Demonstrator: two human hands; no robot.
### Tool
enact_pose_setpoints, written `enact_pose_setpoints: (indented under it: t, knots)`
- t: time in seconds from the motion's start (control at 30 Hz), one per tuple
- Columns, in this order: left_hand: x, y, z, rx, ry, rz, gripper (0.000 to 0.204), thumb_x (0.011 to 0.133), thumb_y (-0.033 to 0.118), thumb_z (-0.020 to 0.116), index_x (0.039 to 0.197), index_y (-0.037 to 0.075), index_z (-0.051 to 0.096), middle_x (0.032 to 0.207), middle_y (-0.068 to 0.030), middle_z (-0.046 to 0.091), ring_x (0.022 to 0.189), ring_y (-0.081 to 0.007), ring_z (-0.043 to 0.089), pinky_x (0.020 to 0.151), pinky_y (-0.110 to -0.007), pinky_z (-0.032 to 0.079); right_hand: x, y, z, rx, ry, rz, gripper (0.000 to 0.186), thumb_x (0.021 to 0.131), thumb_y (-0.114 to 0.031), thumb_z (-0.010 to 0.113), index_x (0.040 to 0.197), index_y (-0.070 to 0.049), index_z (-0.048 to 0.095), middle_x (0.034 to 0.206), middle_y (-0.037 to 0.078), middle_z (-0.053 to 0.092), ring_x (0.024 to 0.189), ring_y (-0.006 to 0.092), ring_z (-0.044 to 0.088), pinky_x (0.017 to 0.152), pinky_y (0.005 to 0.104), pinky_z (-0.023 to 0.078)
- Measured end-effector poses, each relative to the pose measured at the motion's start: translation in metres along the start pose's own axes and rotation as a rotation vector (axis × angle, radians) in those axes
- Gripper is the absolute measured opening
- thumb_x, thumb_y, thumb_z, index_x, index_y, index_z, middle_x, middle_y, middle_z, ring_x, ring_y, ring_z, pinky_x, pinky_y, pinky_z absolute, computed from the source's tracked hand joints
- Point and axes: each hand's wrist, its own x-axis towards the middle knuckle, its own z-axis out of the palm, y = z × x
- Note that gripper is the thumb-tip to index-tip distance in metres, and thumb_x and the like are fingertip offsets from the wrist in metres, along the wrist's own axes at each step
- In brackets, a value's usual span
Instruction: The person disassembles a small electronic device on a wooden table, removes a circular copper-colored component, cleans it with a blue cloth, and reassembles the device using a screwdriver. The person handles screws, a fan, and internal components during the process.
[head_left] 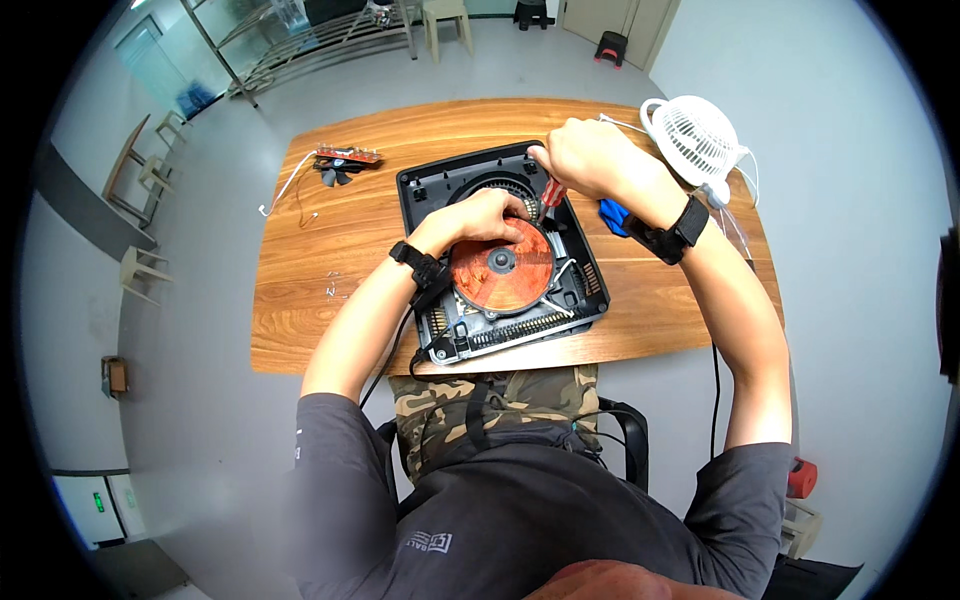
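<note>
An opened induction cooker housing (466, 350), black plastic, lies on the wooden table in front of me. In it sits a round copper coil (500, 282) with a dark centre piece. My left hand (484, 216) grips the coil's far edge, thumb on the copper and fingers bent beyond it. My right hand (588, 158) is wrapped round a screwdriver with a red and clear handle (552, 192). It points down at the coil's far right edge; its tip is hard to make out. White wires (560, 308) run from the coil's right side.
A small circuit board with a black fan (337, 176) lies at the table's far left. Small screws (332, 287) are scattered at the left. A white desk fan (692, 140) stands at the far right. Something blue (613, 217) lies beneath my right forearm.
</note>
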Motion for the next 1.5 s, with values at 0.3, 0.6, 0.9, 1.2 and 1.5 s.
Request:
enact_pose_setpoints:
  t: [0.3, 0.6, 0.9, 1.2, 1.5]
  knots:
    - [-0.002, 0.005, -0.004, -0.03, -0.019, -0.026, 0.046, 0.079, 0.027, 0.082, 0.117, 0.003, 0.073, 0.109, -0.0179, 0.073, 0.102, -0.0304, 0.069, 0.091, -0.039, 0.053, -0.001, 0.007, -0.036, 0.22, -0.347, -0.145, 0.033, 0.092, -0.021, 0.072, 0.11, 0.003, 0.057, 0.108, 0.025, 0.069, 0.102, 0.0368, 0.069, 0.085, 0.0465, 0.057]
    - [-0.002, 0.005, -0.002, -0.061, -0.011, -0.056, 0.045, 0.08, 0.026, 0.082, 0.118, 0.003, 0.073, 0.111, -0.0182, 0.073, 0.104, -0.0299, 0.069, 0.092, -0.039, 0.053, 0.0, -0.007, -0.01, -0.009, -0.162, 0.045, 0.049, 0.102, -0.042, 0.056, 0.09, 0.005, 0.066, 0.075, 0.024, 0.068, 0.078, 0.0418, 0.07, 0.073, 0.0489, 0.057]
    - [-0.002, 0.005, -0.002, -0.048, -0.016, -0.055, 0.046, 0.08, 0.026, 0.082, 0.119, 0.002, 0.072, 0.112, -0.0177, 0.073, 0.104, -0.0286, 0.07, 0.093, -0.039, 0.053, -0.002, 0.012, -0.019, 0.231, -0.266, -0.113, 0.031, 0.098, -0.029, 0.061, 0.098, 0.002, 0.06, 0.099, 0.022, 0.067, 0.097, 0.0406, 0.068, 0.077, 0.0498, 0.054]
    - [0.0, 0.004, -0.002, -0.049, -0.015, -0.067, 0.046, 0.081, 0.026, 0.082, 0.12, 0.004, 0.072, 0.111, -0.0175, 0.073, 0.105, -0.0293, 0.069, 0.093, -0.038, 0.053, -0.005, 0.0, -0.005, -0.007, -0.164, 0.162, 0.037, 0.097, -0.035, 0.062, 0.102, 0.0, 0.067, 0.089, 0.021, 0.073, 0.087, 0.0425, 0.07, 0.078, 0.0493, 0.057]
    - [-0.001, 0.007, -0.004, -0.028, -0.026, -0.06, 0.047, 0.081, 0.026, 0.082, 0.12, 0.003, 0.072, 0.112, -0.0178, 0.073, 0.105, -0.0292, 0.07, 0.094, -0.038, 0.054, -0.003, 0.014, -0.024, 0.266, -0.359, 0.025, 0.034, 0.093, -0.028, 0.07, 0.105, 0.002, 0.059, 0.09, 0.024, 0.069, 0.09, 0.0438, 0.067, 0.078, 0.0492, 0.055]
